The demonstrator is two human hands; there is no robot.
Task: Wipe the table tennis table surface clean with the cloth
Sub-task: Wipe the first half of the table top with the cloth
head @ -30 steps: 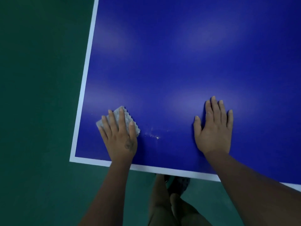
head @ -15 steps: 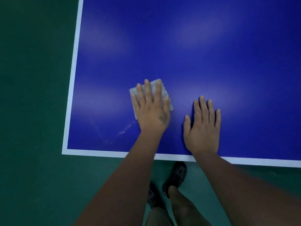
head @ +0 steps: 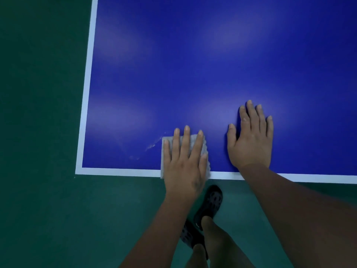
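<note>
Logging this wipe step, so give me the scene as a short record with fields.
surface: blue table with white edge lines
cloth: grey cloth lying flat at the near edge, overhanging it slightly
left hand: flat on the cloth, fingers straight
right hand: flat on the bare table, beside the cloth, not touching it
marks: pale streaks just left of the cloth
floor: green

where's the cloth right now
In the head view the grey cloth lies under the left hand at the table's near white edge line.
</note>
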